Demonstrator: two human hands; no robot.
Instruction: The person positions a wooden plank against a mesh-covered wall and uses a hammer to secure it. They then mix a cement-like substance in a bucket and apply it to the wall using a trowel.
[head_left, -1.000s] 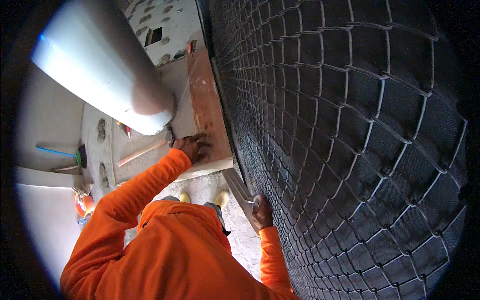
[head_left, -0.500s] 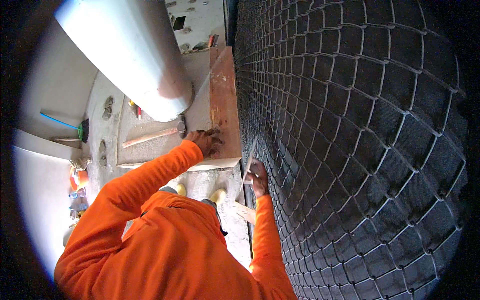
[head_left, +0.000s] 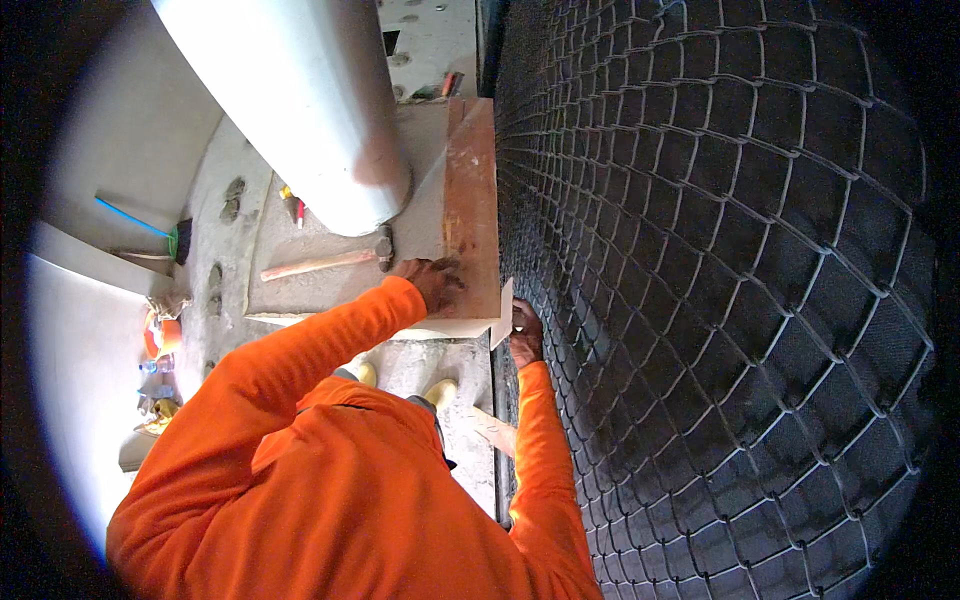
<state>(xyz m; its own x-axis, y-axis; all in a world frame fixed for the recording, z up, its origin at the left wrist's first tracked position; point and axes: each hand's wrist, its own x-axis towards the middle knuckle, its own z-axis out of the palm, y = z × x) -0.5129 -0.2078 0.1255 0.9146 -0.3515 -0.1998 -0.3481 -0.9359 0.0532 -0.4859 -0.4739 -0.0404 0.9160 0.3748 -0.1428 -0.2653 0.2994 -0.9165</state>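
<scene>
A long reddish-brown plank [head_left: 472, 180] lies along the edge of a concrete block beside the mesh. Over its near end rests my left hand [head_left: 435, 284], fingers bent and somewhat apart, touching the wood; nothing shows in them. At the plank's near right corner, my right hand [head_left: 526, 335] grips a thin pale angled piece [head_left: 505, 312], set against the board's end. Part of that piece is hidden by the fingers. A hammer [head_left: 325, 264] with a wooden handle lies on the concrete left of my left hand, its dark head toward the plank.
Chain-link mesh [head_left: 720, 300] over dark sheeting runs close along my right side. A thick white column [head_left: 330, 130] stands beyond the hammer. A red-and-yellow tool [head_left: 298, 208] lies by its base. A broom [head_left: 178, 240] and an orange container [head_left: 160, 335] are at the left wall.
My right hand has brought the thin pale piece up from beside the plank to its near corner. My left hand stays on the plank. The whole view has shifted slightly.
</scene>
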